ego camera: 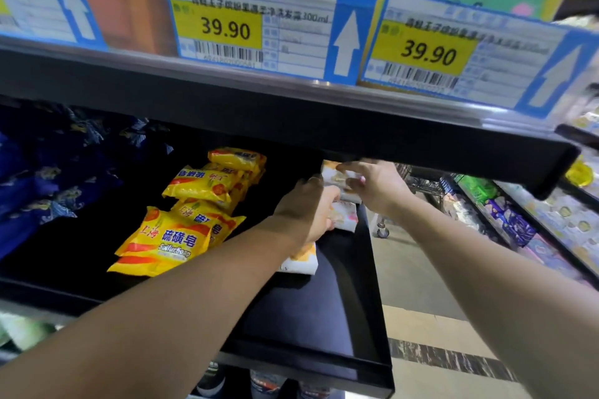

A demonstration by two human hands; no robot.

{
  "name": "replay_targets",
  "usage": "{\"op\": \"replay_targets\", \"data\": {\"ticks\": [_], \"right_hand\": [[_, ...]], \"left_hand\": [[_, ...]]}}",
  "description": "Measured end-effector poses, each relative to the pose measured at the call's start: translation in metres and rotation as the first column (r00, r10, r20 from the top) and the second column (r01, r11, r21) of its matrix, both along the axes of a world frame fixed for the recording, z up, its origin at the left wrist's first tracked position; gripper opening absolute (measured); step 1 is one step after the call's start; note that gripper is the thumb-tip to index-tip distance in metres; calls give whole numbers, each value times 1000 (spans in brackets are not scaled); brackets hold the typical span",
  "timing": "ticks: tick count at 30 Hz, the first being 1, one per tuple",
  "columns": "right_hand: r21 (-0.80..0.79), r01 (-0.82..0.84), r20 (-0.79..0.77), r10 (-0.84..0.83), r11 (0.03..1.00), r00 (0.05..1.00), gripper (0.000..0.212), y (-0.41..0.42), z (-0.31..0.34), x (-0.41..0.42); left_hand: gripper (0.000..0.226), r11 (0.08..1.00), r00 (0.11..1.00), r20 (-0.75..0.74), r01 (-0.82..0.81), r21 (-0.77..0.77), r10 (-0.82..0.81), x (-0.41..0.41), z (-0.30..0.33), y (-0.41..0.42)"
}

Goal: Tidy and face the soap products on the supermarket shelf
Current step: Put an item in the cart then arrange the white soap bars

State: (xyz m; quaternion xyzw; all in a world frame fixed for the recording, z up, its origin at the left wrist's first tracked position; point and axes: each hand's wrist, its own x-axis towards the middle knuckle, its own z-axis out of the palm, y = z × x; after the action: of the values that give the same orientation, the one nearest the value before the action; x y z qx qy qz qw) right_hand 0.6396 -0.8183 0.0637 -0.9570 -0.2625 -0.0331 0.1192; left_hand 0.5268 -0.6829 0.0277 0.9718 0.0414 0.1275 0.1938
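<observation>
Left hand gripping glossy white soap packs, right hand pinching top pack, crinkly yellow packets beside

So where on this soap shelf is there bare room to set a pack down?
Free: the dark shelf floor in the front right corner, bordered by the front lip and the white soap packs. Crowded: around the yellow soap packs and where both hands work, left hand, right hand.

both forearms are bare from the frame's lower edge to the wrists, with no sleeve, watch or bracelet showing on either, and the left hand and right hand are bare too, without gloves, their finger details blurred.
</observation>
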Motion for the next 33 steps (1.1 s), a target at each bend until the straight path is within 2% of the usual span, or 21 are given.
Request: {"op": "replay_targets", "data": {"ticks": [3, 7, 10, 12, 15, 17, 19, 23, 26, 30, 33], "right_hand": [[18, 24, -46, -23, 1000, 999, 36, 4, -4, 0], [43, 20, -73, -17, 999, 997, 31, 2, -4, -6], [164, 53, -48, -45, 985, 998, 28, -10, -6, -17], [296, 42, 23, -51, 954, 998, 27, -18, -11, -28], [437, -155, 196, 75, 886, 978, 29, -26, -18, -58], [472, -311, 183, 253, 825, 950, 27, -24, -23, -80], [439, -418, 90, 424, 795, 901, 31, -19, -28, -102], [345, -547, -10, 585, 763, 811, 66, -2, -32, -128], [302, -569, -35, 605, 765, 795, 69, 6, -34, -133], [123, -542, 11, 545, 831, 838, 63, 3, -41, -133], [119, -496, 48, 494, 860, 868, 61, -10, -39, -124]], "left_hand": [[45, 999, 1000, 19, -14, -40, 15, 12, -7, -1], [59, 992, 999, 16, -41, -118, 43, 17, -7, -5], [65, 981, 1000, -22, 3, -196, -7, 3, 3, -3], [52, 985, 1000, -10, 20, -169, -22, -14, 13, 3], [39, 986, 999, 28, -36, -166, 42, -46, 19, 16], [37, 980, 995, 33, -83, -179, 90, -72, 17, 23], [39, 974, 992, 39, -109, -200, 120, -96, 12, 26], [45, 963, 986, 81, -124, -238, 147, -129, 1, 26], [48, 962, 975, 146, -129, -241, 167, -148, -7, 20], [53, 974, 960, 249, -76, -213, 129, -161, -18, 7], [53, 975, 953, 286, -39, -219, 103, -166, -25, 6]]}}
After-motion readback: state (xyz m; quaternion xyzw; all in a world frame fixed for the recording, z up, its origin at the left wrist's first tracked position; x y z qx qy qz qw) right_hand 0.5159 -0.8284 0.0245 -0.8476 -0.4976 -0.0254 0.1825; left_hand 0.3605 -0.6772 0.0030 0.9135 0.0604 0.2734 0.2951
